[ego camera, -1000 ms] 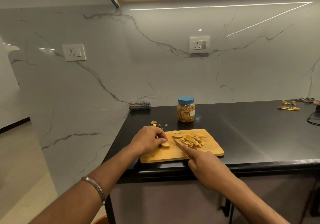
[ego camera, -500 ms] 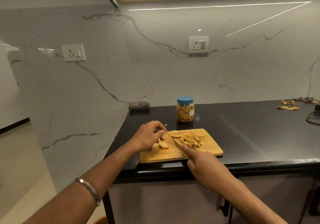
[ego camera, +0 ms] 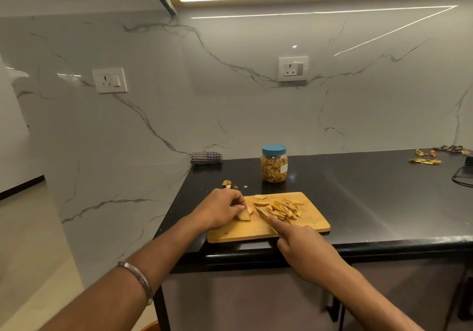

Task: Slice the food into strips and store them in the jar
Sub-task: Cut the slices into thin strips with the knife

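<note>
On the black bench [ego camera: 358,202], a checked cloth [ego camera: 206,157] is set against the marble wall at the far left, with small scraps [ego camera: 227,183] lying near the bench's left edge. On the wooden cutting board [ego camera: 314,222], an uncut food piece [ego camera: 244,214] is pinched in the grip of the left hand [ego camera: 220,209], and beside it a knife [ego camera: 265,218] is grasped by the right hand [ego camera: 304,248], forefinger laid along the blade, next to a heap of cut strips [ego camera: 282,209]. Behind the board a blue-lidded jar [ego camera: 274,163] of strips is stood upright and closed, and peelings [ego camera: 425,161] are scattered at the far right.
</note>
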